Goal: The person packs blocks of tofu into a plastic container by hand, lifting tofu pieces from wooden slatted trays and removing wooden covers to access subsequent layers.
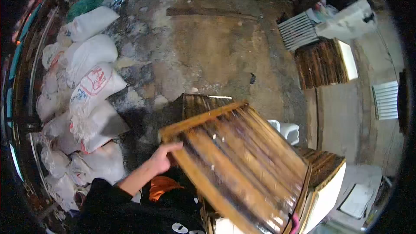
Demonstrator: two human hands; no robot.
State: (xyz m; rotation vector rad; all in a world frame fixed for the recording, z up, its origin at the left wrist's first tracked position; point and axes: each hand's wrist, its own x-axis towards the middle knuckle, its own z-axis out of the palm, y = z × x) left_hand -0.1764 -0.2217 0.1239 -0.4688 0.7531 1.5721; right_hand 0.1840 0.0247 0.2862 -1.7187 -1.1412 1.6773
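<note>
A wooden slatted tray [242, 160], wet-looking and tilted, fills the lower middle of the head view. My left hand [162, 160] grips its left edge near the upper-left corner, fingers closed around the rim and partly hidden beneath. At the tray's lower-right edge shows a small pink patch [295, 224]; whether it is part of my right hand I cannot make out. Behind the raised tray, another dark slatted wooden piece [195, 104] shows partly. To the right, a stack of similar wooden trays [323, 164] with a bright white side is partly covered by it.
White sacks [97, 84] are heaped along the left side. A white plastic container [288, 132] stands beyond the tray. Farther right are another slatted stack [320, 63], a ribbed metal sheet [298, 31] and a white box-like object [346, 21]. The concrete floor [216, 56] looks stained.
</note>
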